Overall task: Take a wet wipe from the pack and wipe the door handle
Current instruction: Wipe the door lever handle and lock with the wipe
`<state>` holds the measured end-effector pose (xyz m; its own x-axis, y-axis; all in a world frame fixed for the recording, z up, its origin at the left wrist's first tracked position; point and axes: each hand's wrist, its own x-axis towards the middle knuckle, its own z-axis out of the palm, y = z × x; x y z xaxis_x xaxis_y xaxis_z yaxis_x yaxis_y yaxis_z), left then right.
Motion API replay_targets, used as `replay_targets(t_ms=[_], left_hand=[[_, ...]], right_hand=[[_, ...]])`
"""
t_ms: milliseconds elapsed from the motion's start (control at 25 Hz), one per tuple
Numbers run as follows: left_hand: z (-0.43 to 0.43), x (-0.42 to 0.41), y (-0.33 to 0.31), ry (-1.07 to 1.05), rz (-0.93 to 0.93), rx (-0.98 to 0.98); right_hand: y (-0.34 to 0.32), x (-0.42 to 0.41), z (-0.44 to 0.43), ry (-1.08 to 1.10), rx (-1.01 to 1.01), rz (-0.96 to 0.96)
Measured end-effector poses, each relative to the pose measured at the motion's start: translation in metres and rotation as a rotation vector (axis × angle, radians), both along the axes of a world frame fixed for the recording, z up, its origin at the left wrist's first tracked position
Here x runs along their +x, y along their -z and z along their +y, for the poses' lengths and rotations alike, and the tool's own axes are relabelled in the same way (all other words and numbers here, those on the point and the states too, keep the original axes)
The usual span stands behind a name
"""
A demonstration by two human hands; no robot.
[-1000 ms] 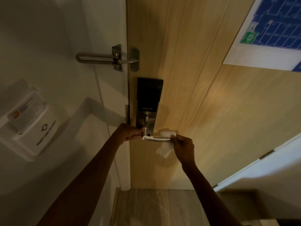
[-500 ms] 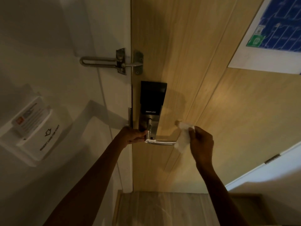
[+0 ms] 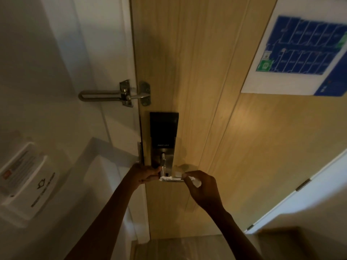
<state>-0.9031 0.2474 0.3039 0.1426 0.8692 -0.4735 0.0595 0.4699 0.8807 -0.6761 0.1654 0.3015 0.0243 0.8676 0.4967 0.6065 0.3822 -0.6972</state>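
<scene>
A silver lever door handle (image 3: 173,179) juts from a black and steel smart lock (image 3: 163,136) on a wooden door (image 3: 216,119). My right hand (image 3: 203,188) is closed over the outer end of the lever with a white wet wipe (image 3: 196,182) pressed against it. A twisted strip of the wipe lies along the lever near its pivot. My left hand (image 3: 144,174) pinches that inner end of the wipe at the pivot. The wipe pack is not in view.
A metal swing-bar door guard (image 3: 122,94) bridges the white frame and the door above the lock. A white card-holder box (image 3: 26,179) hangs on the left wall. A blue evacuation plan (image 3: 304,51) is fixed at upper right. A second white door (image 3: 309,194) stands at right.
My right hand, which had lifted the wipe off the lever's end to the right, has come back left and closed over the lever. The left hand has stayed at the pivot.
</scene>
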Motion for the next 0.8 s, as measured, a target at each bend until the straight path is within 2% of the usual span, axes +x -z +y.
replay_targets(t_ms=[200,360,480,680,800], left_hand=[[-0.002,0.0,0.002,0.02,0.049,0.011],[0.003,0.003,0.002,-0.009,0.061,0.011],[0.003,0.007,-0.003,0.011,0.068,0.029],[0.002,0.005,-0.015,0.016,0.03,0.014],[-0.003,0.011,-0.013,-0.008,0.041,0.0]], right_hand=[[0.012,0.001,0.009,0.122,-0.125,0.099],[0.008,0.005,0.019,0.035,-0.156,0.066],[0.008,0.007,0.016,0.059,-0.163,0.02],[0.003,0.006,0.026,0.077,-0.152,0.059],[0.007,0.009,0.026,0.0,-0.213,-0.044]])
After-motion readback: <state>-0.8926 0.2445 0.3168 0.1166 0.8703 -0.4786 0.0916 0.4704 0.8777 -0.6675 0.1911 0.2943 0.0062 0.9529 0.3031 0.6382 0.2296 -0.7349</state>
